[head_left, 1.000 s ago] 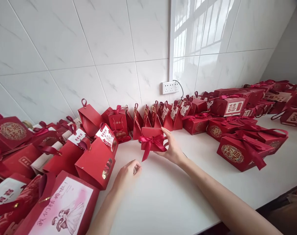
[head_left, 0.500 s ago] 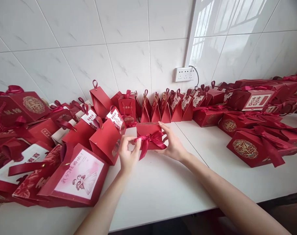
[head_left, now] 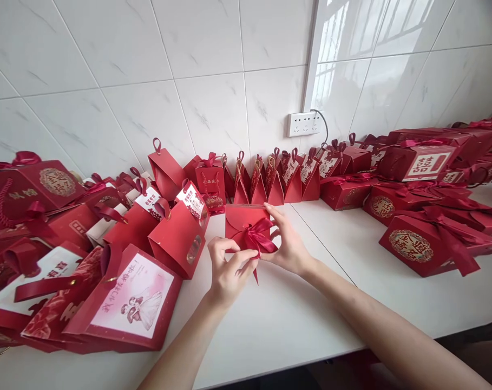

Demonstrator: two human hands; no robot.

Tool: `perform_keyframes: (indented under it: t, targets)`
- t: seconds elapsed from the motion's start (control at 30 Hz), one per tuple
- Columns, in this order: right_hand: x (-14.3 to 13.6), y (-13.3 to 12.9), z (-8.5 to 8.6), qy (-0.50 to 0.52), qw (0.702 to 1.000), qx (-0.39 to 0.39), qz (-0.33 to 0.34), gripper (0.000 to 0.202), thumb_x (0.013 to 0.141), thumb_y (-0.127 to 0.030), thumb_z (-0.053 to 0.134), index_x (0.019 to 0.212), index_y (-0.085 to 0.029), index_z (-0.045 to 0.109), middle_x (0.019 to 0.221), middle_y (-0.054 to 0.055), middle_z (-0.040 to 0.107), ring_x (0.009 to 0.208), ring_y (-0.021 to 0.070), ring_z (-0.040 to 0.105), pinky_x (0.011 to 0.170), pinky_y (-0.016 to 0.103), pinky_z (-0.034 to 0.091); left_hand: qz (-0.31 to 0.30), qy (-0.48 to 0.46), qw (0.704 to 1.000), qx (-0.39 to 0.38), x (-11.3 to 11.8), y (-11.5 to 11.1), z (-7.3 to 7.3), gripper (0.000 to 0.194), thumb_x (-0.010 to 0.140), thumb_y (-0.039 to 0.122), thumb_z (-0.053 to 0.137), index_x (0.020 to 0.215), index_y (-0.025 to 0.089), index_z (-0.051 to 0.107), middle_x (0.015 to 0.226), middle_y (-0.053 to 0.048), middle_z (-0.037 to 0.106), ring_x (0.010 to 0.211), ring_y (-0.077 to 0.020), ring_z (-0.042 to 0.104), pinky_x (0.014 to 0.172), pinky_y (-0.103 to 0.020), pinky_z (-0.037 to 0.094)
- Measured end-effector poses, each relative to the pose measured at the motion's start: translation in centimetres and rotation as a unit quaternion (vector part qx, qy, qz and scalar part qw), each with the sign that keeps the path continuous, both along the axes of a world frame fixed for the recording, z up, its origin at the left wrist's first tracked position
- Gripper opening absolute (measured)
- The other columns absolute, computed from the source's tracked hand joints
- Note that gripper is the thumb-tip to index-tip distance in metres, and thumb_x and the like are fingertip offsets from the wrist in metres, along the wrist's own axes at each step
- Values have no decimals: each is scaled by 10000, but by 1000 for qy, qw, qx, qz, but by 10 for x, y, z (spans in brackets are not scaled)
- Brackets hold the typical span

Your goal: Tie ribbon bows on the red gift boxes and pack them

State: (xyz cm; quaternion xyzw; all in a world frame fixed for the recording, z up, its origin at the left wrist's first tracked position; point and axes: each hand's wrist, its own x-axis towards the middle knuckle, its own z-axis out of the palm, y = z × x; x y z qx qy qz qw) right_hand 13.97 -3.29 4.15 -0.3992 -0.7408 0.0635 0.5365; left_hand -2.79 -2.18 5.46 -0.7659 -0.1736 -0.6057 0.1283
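Observation:
A small red box [head_left: 237,218] with a flap sits at the middle of the white table. A dark red satin ribbon [head_left: 258,235] is tied in a bow on its right part. My left hand [head_left: 228,268] is at the box's front, thumb and index finger pinched on the ribbon near the knot. My right hand [head_left: 288,241] grips the right side of the box, its index finger at the back top corner and its thumb at the lower front edge.
Red gift boxes [head_left: 176,233] crowd the left side, a picture-fronted one [head_left: 134,298] nearest. Upright triangular boxes [head_left: 274,187] line the tiled wall [head_left: 213,108]. More ribboned boxes [head_left: 412,246] lie at the right on the white table [head_left: 270,330]. A power socket [head_left: 304,124] is on the wall.
My left hand has moved right from the box's left side to the ribbon. The front of the box now tilts more into view, showing its flap. My right hand keeps its grip.

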Motion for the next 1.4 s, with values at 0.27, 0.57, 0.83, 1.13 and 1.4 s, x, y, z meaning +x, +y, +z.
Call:
perform_keyframes:
  t: [0.27,0.57,0.83,1.13,1.4]
  targets:
    - [1,-2,2,11,1000,0,3,912,725,-419,723,1427,-371,142,1436,138,274,927,193,558,627,321,554,-17,-3,1000,6,0,-1,1,89,806,133,627,835,210,593,785,-2,382,725,-127,446,682,-293,419]
    - [3,-1,2,0,1000,9,-7,919,734,-416,715,1433,-359,121,1437,145,287,982,220,562,616,316,557,-4,7,1000,-1,-1,0,1,67,811,166,627,816,219,587,883,-38,544,826,-154,534,721,-307,462]
    - [3,0,0,4,1000,12,-22,909,732,-405,718,1433,-344,142,1434,161,288,947,212,571,616,324,563,-22,23,999,-19,-3,1,3,77,833,164,599,815,212,542,792,-6,615,770,-142,591,733,-319,466]
    - [4,-1,1,9,1000,7,-15,905,735,-403,714,1429,-355,134,1446,153,258,995,228,563,632,334,564,-35,17,999,-17,-2,1,3,94,824,160,610,801,206,531,789,-10,604,820,-155,588,747,-328,478]
    - [3,-4,3,-6,999,32,-16,916,729,-481,704,1431,-328,136,1427,172,283,1010,244,552,636,339,567,-32,15,999,4,-3,-1,4,75,843,192,594,796,203,537,789,-16,608,813,-158,580,734,-336,457]
